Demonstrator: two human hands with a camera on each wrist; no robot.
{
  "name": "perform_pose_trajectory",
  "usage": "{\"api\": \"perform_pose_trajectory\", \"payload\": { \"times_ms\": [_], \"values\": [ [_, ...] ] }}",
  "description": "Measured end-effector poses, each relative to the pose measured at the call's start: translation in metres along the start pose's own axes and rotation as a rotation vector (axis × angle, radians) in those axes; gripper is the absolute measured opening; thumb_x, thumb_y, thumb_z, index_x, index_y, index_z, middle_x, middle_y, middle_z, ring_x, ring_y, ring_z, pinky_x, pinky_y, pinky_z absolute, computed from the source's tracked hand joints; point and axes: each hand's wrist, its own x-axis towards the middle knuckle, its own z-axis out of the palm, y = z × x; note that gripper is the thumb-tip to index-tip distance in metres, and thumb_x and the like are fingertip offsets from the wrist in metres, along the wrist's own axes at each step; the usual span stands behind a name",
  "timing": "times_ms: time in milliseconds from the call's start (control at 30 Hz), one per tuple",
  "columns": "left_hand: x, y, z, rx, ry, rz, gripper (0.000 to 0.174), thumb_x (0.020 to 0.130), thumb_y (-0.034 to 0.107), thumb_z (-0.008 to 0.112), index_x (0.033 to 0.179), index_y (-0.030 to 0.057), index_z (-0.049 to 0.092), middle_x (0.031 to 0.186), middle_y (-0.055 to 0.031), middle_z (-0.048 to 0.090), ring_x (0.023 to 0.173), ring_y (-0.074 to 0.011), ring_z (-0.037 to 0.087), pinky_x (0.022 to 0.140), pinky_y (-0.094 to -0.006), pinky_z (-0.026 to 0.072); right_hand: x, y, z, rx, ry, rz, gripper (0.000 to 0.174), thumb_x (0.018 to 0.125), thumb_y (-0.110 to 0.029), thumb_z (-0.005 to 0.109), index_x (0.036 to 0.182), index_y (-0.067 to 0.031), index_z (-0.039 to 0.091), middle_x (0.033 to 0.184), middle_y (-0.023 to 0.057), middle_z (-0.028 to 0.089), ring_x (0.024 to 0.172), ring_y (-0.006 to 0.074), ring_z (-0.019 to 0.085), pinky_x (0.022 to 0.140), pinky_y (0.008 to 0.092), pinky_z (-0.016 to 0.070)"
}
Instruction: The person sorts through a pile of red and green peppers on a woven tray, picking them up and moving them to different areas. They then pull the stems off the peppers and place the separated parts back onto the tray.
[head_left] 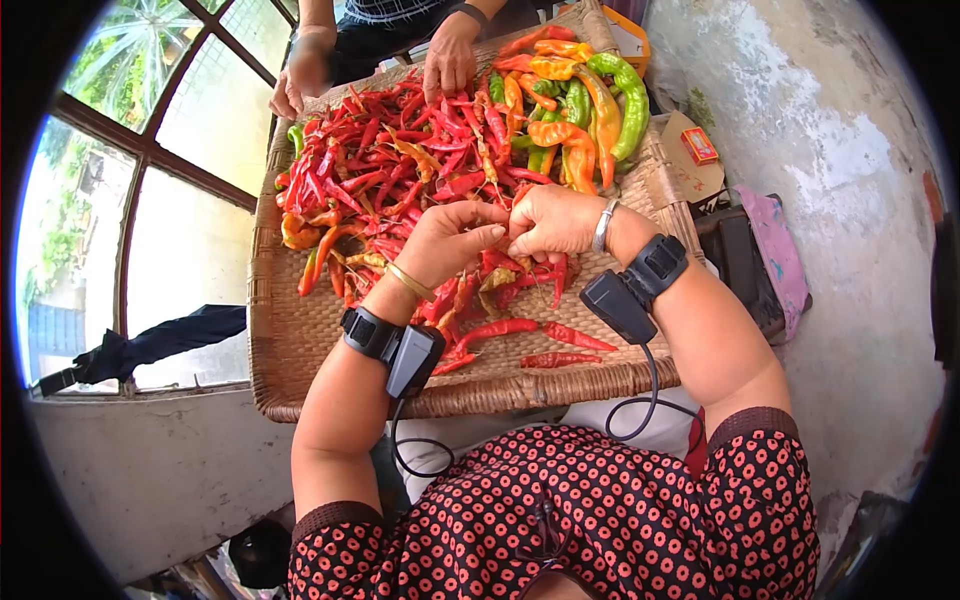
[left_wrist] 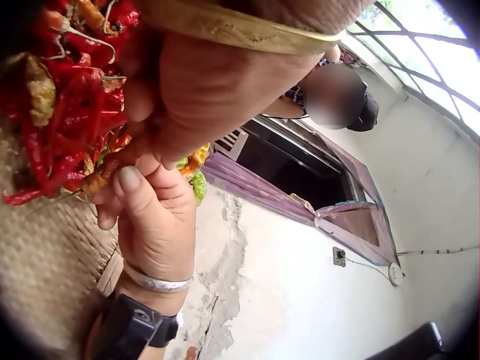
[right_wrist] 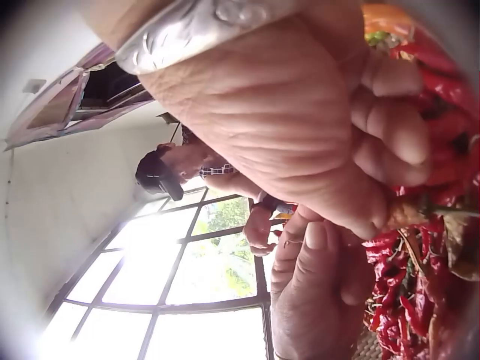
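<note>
My left hand (head_left: 448,238) and right hand (head_left: 558,220) meet fingertip to fingertip over a heap of red chili peppers (head_left: 375,175). Between them is one orange-red chili pepper (left_wrist: 94,181) with a thin stem. The right thumb and fingers pinch it, its stem end sticking out past the thumb in both wrist views. The left thumb and curled fingers grip at its other side, where the pepper is mostly hidden by the hands. A woven tray (head_left: 470,402) bears the heap, and a few loose chilies (head_left: 567,359) lie near its front edge.
Larger green peppers (head_left: 632,105) and orange peppers (head_left: 605,120) lie at the tray's back right. Across the tray another person's hand (head_left: 450,62) reaches into the heap. Windows stand at left, with a dark folded umbrella (head_left: 170,340); a plastered wall (head_left: 830,190) is at right.
</note>
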Motion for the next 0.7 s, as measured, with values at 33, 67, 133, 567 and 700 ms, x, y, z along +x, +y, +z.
{"api": "perform_pose_trajectory", "payload": {
  "times_ms": [33, 67, 133, 567, 700],
  "values": [
    [0.000, 0.001, -0.001, 0.086, 0.022, 0.017, 0.019, 0.080, 0.015, 0.060, 0.096, 0.0043, 0.059, 0.072, 0.0019, 0.059, 0.049, -0.0002, 0.044, 0.042, -0.0138, 0.0333, 0.001, 0.001, 0.001, 0.023, 0.022, -0.017, 0.018, 0.072, -0.019, 0.058, 0.068, -0.0020, 0.060, 0.057, 0.0043, 0.058, 0.049, 0.0115, 0.055, 0.044, 0.0240, 0.0442],
    [0.000, 0.002, -0.001, 0.171, 0.044, 0.035, 0.018, 0.080, 0.014, 0.060, 0.095, 0.0042, 0.059, 0.070, 0.0024, 0.059, 0.050, -0.0002, 0.044, 0.043, -0.0137, 0.0342, 0.001, 0.002, 0.001, 0.046, 0.043, -0.033, 0.018, 0.073, -0.019, 0.058, 0.069, -0.0017, 0.060, 0.057, 0.0044, 0.058, 0.048, 0.0115, 0.055, 0.045, 0.0242, 0.0444],
    [0.001, 0.004, -0.009, 0.140, 0.014, -0.015, 0.016, 0.080, 0.013, 0.060, 0.093, 0.0044, 0.060, 0.069, 0.0024, 0.059, 0.050, -0.0003, 0.045, 0.044, -0.0136, 0.0350, -0.002, -0.002, -0.004, 0.068, 0.050, -0.015, 0.016, 0.075, -0.018, 0.058, 0.072, -0.0022, 0.059, 0.058, 0.0029, 0.057, 0.048, 0.0097, 0.053, 0.045, 0.0226, 0.0434],
    [0.006, 0.010, -0.038, -0.256, 0.421, 0.137, 0.037, 0.084, 0.016, 0.053, 0.118, 0.0034, 0.045, 0.094, -0.0029, 0.058, 0.056, -0.0042, 0.051, 0.048, -0.0154, 0.0407, 0.008, 0.020, -0.006, -0.405, 0.445, -0.095, 0.023, 0.069, -0.022, 0.059, 0.087, -0.0070, 0.063, 0.081, 0.0136, 0.062, 0.079, 0.0288, 0.059, 0.072, 0.0352, 0.0456],
    [0.008, -0.003, -0.026, 0.142, 0.207, -0.012, 0.042, 0.082, 0.014, 0.056, 0.120, 0.0027, 0.043, 0.094, -0.0045, 0.057, 0.054, -0.0043, 0.050, 0.047, -0.0176, 0.0419, 0.018, 0.025, 0.010, -0.523, 0.459, -0.095, 0.021, 0.068, -0.023, 0.061, 0.082, -0.0070, 0.062, 0.084, 0.0140, 0.061, 0.081, 0.0302, 0.058, 0.073, 0.0378, 0.0452]
  ]
}}
